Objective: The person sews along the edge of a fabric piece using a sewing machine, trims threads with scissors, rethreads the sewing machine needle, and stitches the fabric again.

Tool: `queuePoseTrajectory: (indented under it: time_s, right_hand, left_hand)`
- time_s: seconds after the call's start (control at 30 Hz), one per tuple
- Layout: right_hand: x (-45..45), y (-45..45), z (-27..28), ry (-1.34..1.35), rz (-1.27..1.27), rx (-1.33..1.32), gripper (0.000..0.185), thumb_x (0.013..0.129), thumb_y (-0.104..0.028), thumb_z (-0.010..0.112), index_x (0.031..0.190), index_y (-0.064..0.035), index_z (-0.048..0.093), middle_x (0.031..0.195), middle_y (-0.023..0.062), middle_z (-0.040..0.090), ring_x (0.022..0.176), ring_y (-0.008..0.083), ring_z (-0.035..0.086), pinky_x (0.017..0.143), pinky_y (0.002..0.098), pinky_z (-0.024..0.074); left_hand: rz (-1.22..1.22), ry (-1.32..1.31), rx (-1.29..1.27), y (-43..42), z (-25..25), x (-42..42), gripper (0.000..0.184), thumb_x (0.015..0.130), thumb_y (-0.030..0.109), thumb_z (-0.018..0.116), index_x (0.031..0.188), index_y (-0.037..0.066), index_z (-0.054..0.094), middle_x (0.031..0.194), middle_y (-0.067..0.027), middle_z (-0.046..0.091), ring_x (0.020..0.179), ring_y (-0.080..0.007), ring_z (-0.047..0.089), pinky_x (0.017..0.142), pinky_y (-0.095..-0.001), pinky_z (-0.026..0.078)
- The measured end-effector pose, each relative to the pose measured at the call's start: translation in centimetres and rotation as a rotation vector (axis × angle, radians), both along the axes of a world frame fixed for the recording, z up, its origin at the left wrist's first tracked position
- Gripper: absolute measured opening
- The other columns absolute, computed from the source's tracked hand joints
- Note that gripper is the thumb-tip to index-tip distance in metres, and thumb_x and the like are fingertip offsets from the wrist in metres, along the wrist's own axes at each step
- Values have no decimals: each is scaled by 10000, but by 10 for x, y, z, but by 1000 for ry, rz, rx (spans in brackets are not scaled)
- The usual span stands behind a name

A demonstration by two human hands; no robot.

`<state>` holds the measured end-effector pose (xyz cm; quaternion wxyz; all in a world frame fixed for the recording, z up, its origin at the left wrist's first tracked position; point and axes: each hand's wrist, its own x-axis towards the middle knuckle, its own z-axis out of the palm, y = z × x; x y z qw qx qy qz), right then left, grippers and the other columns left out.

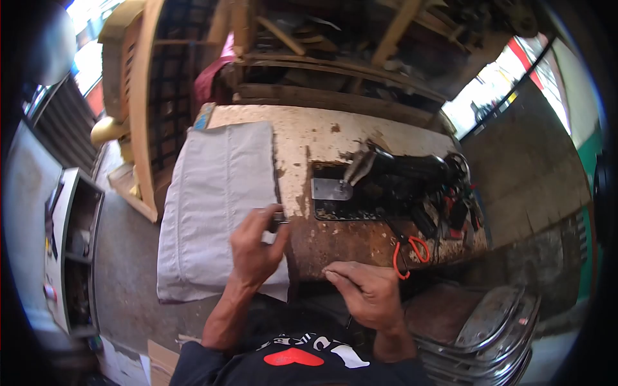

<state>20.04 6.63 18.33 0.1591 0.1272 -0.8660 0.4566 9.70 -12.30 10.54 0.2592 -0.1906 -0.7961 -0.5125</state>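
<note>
My left hand (255,249) is over the right edge of a folded light-grey cloth (206,193) with stitched seams. Its thumb and fingers close around a small dark piece with a metallic glint (277,222), too small to name surely. To the right, at the table's front edge, my right hand (369,293) has thumb and fingertips pinched together. Whatever may be between them is too small to see. Beyond both hands stands a black sewing machine (412,168), its shiny needle plate (329,189) showing on the left of its bed.
Orange-handled scissors (412,252) lie at the front edge of the worn wooden table (302,119), right of my hands. Stacked metal-framed stools (496,321) stand at lower right. A wooden shelf (335,67) rises behind the table. An open cabinet (77,251) is at left.
</note>
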Motion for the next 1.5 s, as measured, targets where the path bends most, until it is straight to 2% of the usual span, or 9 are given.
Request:
queuePoseTrajectory:
  time_s: [0.2, 0.43, 0.5, 0.6, 0.67, 0.87, 1.23, 1.3, 1.5]
  right_hand:
    - [65, 68, 108, 23, 308, 425, 145, 841, -111, 812, 983, -82, 802, 584, 66, 613, 451, 202, 583, 387, 359, 380]
    - [84, 92, 121, 229, 637, -99, 228, 986, -218, 734, 1046, 1, 757, 674, 60, 642, 474, 179, 546, 423, 331, 409]
    - [75, 97, 78, 129, -97, -265, 262, 1002, -264, 670, 976, -20, 763, 745, 100, 692, 658, 191, 658, 617, 319, 510]
    - [21, 163, 26, -116, -471, 207, 304, 997, -138, 650, 1237, 47, 674, 994, 192, 729, 875, 290, 724, 808, 392, 561]
    - [18, 219, -44, -345, -457, 607, 488, 945, -209, 709, 1384, -19, 609, 1101, 223, 733, 986, 393, 718, 889, 444, 558]
    - [-1, 205, -84, -769, -441, 710, 654, 775, -96, 738, 1405, -51, 567, 1190, 307, 666, 1146, 463, 643, 936, 538, 527]
    - [17, 200, -77, -520, -362, 452, 680, 768, -74, 747, 1427, -94, 580, 902, 179, 600, 877, 483, 650, 861, 494, 546]
    - [27, 166, -46, -346, -208, 344, 727, 712, -172, 848, 1401, -132, 621, 884, 141, 583, 796, 400, 632, 798, 465, 536]
    - [43, 98, 26, 231, 34, 592, 806, 554, -427, 970, 1293, -249, 703, 902, 46, 544, 815, 227, 607, 743, 419, 526]
  left_hand:
    - [414, 168, 232, -47, 64, 26, 237, 926, -68, 695, 1162, -78, 681, 1033, -155, 711, 879, -233, 710, 781, -374, 594]
    - [273, 701, 296, -81, 85, 30, 258, 1046, 102, 628, 1210, -95, 655, 1084, -215, 694, 811, -265, 702, 754, -349, 590]
    - [-164, 426, 340, -53, 74, 43, 410, 1032, 201, 671, 1322, -73, 579, 1100, -211, 661, 754, -249, 671, 723, -362, 592]
    - [-255, 145, 381, -16, 59, 66, 470, 965, 174, 731, 1369, 34, 536, 1019, -172, 629, 654, -217, 653, 586, -325, 569]
    - [-362, 44, 426, -7, 54, 70, 433, 895, 50, 759, 1294, 77, 592, 952, -149, 634, 620, -229, 694, 532, -296, 568]
    - [-600, -277, 566, -7, 40, 63, 298, 868, -6, 734, 1159, -50, 694, 1048, -202, 694, 758, -275, 757, 668, -342, 602]
    - [-752, -321, 631, -10, 19, 49, 395, 911, 137, 806, 1231, -38, 653, 1069, -198, 659, 763, -314, 746, 662, -366, 622]
    - [-1031, -526, 965, -8, 5, 48, 350, 889, -35, 768, 1224, -53, 669, 1094, -210, 690, 866, -314, 767, 697, -375, 643]
    - [-1142, -612, 1055, 16, -19, 43, 378, 877, 89, 837, 1206, -31, 695, 1114, -207, 697, 865, -302, 764, 722, -375, 641]
